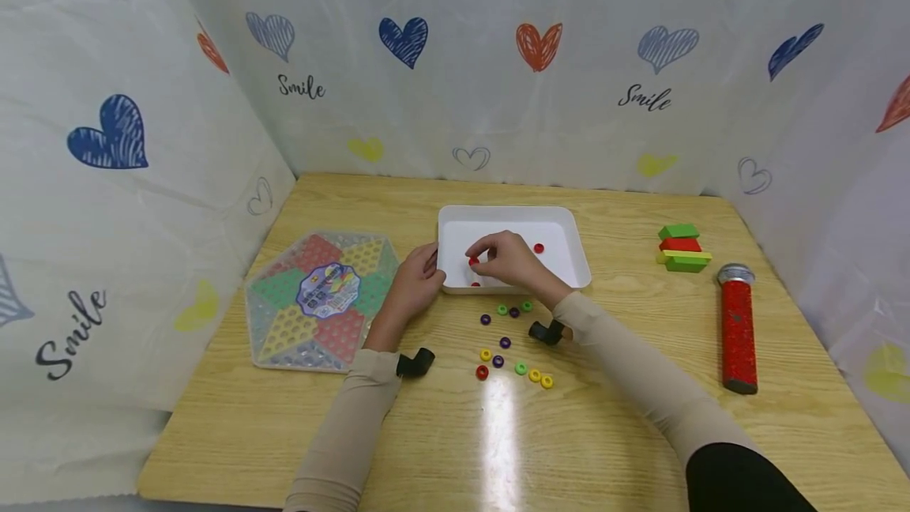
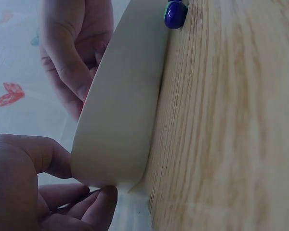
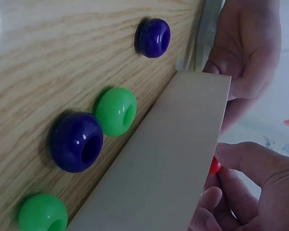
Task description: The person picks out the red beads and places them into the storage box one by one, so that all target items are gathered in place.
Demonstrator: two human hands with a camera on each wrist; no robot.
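Note:
A white tray [image 1: 498, 221] lies on the wooden table, with a red bead [image 1: 539, 248] toward its right side and another red bead partly visible by the near wall. My left hand [image 1: 415, 279] grips the tray's near left corner, thumb and fingers on either side of it in the left wrist view. Above the tray floor, my right hand [image 1: 510, 261] pinches a red ring-shaped bead [image 1: 473, 261] between thumb and fingertips. In the right wrist view the tray wall hides most of that bead [image 3: 215, 165]. Purple beads [image 3: 77, 142] and green beads [image 3: 116, 111] lie just outside the near wall.
More beads, among them yellow ones [image 1: 535, 375] and a red one [image 1: 482, 372], are scattered nearer the body. A hexagonal board [image 1: 284, 330] with coloured triangles lies left. Green and red blocks [image 1: 680, 244] and a red cylinder [image 1: 739, 330] are at right.

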